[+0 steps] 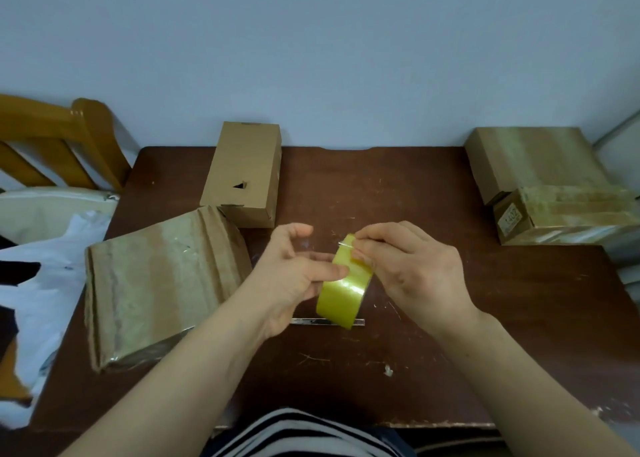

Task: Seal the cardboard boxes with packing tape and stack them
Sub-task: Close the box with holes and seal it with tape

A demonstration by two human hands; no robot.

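A yellow roll of packing tape [341, 292] hangs above the middle of the brown table [398, 193]. My left hand [294, 276] grips the roll from the left, fingers through its core. My right hand [412, 266] pinches the tape's edge at the top of the roll. A flat taped cardboard box [159, 280] lies to the left. An upright plain cardboard box [244, 172] stands behind it. At the right, a taped box [533, 159] and a smaller taped box [568, 214] in front of it touch each other.
A thin metal blade or strip [308, 321] lies on the table under the roll. A wooden chair [69, 138] and white plastic bags [38, 266] are off the table's left edge. A pale wall rises behind the table.
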